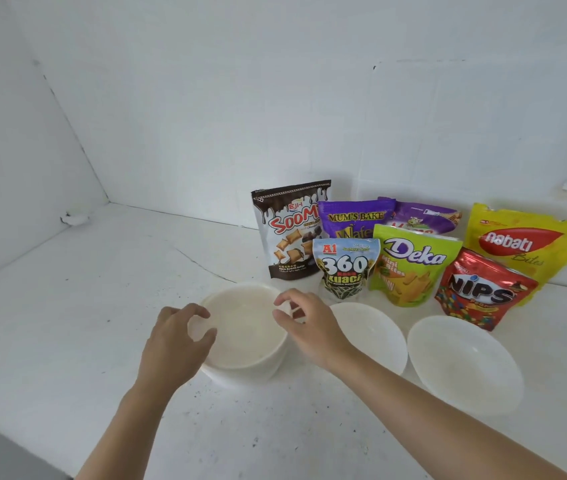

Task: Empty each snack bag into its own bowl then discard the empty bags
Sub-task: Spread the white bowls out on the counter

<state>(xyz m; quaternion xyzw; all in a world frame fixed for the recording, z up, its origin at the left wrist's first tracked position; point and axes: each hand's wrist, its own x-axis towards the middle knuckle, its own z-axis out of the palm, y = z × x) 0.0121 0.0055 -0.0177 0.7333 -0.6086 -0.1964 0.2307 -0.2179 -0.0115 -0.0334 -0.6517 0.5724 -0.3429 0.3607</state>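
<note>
white home counter (77,306), snack bags (410,265)

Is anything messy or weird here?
Nothing is spilled. The left bowl looks odd: a second rim shows under it, so it seems to be bowls stacked together. The white counter has a thin crack and dark specks.

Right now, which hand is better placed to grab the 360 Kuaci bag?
Right. The right hand is at the right rim of the leftmost bowl, close in front of the 360 Kuaci bag. The left hand is at the bowl's left rim, with the bowl between it and the bag.
</note>
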